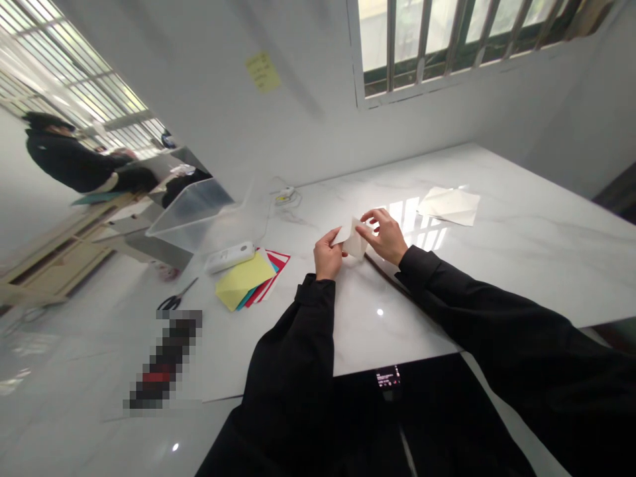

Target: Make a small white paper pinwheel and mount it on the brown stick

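Both of my hands hold one small cream-white sheet of paper (354, 244) above the marble-patterned table, and it looks partly folded or bent. My left hand (328, 255) grips its left side, thumb on top. On the right side, my right hand (385, 235) pinches the paper between thumb and fingers near its upper edge. Some of the left fingers are hidden behind the paper. Under my right forearm a thin dark strip or line (392, 281) runs along the table.
Colored paper sheets (243, 281) and a white device (230, 257) lie left, with scissors (173, 300) and a pixelated dark object (163, 364) beyond. Cream papers (450, 204) lie right. A clear plastic bin (191, 215) stands back left. Another person (69, 156) sits far left.
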Demonstrator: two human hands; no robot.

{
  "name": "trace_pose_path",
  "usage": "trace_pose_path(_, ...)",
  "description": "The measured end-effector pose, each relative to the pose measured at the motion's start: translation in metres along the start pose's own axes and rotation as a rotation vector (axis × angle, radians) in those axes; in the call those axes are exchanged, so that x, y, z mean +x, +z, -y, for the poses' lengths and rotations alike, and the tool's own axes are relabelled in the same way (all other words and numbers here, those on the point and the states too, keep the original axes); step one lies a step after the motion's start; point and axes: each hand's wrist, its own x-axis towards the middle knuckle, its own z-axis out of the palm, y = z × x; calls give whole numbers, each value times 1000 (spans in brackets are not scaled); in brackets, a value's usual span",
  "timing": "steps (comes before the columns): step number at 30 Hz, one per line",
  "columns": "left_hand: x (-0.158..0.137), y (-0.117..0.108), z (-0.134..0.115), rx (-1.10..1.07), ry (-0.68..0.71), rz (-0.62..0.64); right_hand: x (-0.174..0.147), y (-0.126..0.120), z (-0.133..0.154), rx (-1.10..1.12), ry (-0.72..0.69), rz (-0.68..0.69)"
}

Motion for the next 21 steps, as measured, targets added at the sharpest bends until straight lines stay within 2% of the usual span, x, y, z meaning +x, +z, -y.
trace_pose_path(3, 2, 0, 1, -32, -50, 13, -2, 2, 1, -33, -40, 27)
trace_pose_path(11, 7, -5, 0, -292, -239, -88, -2, -3, -5, -64, -126, 92)
trace_pose_path(17, 5, -6, -4, -338, -245, -45, -2, -3, -9, 20, -43, 158)
trace_pose_path(21, 5, -6, -4, -302, -188, 1, 0, -4, -8, 32, 44, 123)
